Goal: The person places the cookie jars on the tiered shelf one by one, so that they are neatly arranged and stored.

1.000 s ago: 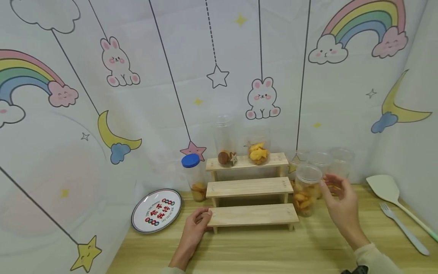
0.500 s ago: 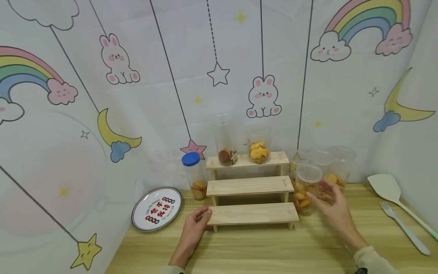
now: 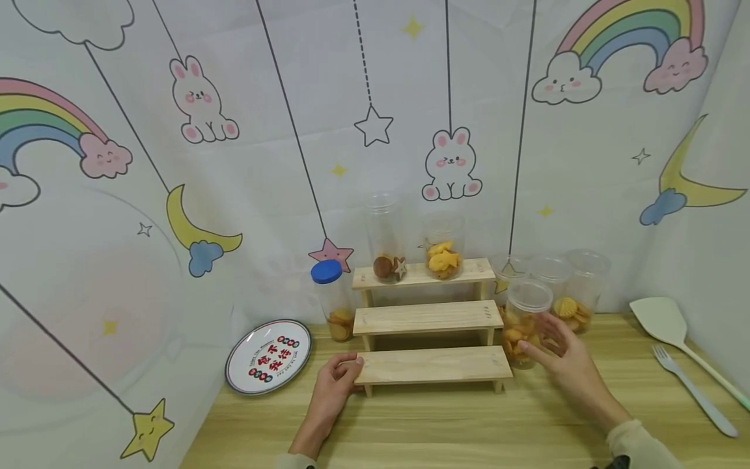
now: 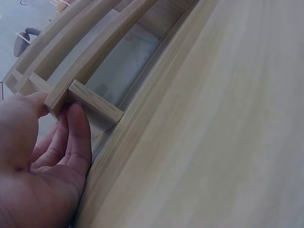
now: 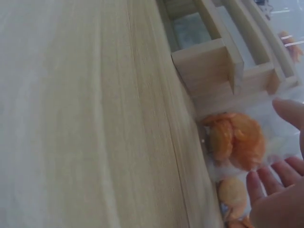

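jar [image 3: 519, 326] stands near right edge of rack [image 3: 430, 318], tabletop [image 3: 445, 426] spreading in front.

Three-tier wooden rack [image 3: 430, 318], clear jar [image 3: 519, 319] — orange snacks [image 3: 513, 337] inside, upright beside it

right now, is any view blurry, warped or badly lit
Head view: evenly bright and mostly clear, though the tall jar nearly fades into the pale backdrop; left wrist view: dimmer, bluish, the wooden rack looking bowed; right wrist view: soft, the snacks near the right hand blurred.
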Action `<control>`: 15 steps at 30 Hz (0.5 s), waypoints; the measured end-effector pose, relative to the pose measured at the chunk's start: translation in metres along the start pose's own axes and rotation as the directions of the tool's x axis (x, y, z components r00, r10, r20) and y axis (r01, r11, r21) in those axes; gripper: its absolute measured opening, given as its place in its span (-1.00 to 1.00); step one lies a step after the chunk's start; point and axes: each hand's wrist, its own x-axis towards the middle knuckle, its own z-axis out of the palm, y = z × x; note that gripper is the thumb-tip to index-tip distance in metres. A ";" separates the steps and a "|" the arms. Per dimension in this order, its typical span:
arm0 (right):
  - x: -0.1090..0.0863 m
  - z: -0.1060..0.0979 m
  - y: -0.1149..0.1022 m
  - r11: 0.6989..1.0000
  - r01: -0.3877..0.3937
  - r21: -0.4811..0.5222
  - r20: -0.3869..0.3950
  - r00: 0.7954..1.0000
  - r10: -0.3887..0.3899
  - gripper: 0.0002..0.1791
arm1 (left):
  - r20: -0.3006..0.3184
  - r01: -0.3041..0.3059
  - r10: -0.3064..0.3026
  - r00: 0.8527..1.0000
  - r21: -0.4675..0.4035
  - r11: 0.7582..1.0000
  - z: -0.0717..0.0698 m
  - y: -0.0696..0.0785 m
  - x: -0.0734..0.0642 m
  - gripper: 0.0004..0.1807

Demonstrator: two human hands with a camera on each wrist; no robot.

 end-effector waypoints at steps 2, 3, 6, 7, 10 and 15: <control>0.000 0.000 0.001 1.000 0.003 -0.007 -0.006 1.000 -0.003 0.00 | 0.003 -0.002 0.002 1.000 0.000 1.000 0.000 0.000 0.000 -0.44; -0.001 0.000 0.001 1.000 0.004 -0.013 -0.011 1.000 -0.004 -0.01 | 0.002 -0.004 0.004 1.000 0.000 1.000 0.000 0.001 0.000 -0.44; -0.001 0.000 0.002 1.000 0.004 -0.026 -0.026 1.000 -0.005 -0.02 | -0.004 -0.004 0.004 1.000 0.002 1.000 0.001 0.001 0.000 -0.44; -0.001 0.000 0.002 1.000 0.002 -0.031 -0.030 1.000 -0.002 -0.02 | -0.006 -0.002 0.002 1.000 0.002 1.000 0.001 0.001 0.000 -0.44; -0.001 0.000 0.003 0.999 -0.011 -0.032 -0.028 1.000 0.010 -0.01 | -0.014 0.008 -0.007 1.000 0.008 1.000 0.000 0.001 0.000 -0.43; -0.001 0.000 0.002 0.998 -0.016 -0.053 -0.023 1.000 0.014 0.00 | -0.022 0.021 -0.021 1.000 0.019 1.000 0.000 0.001 0.000 -0.40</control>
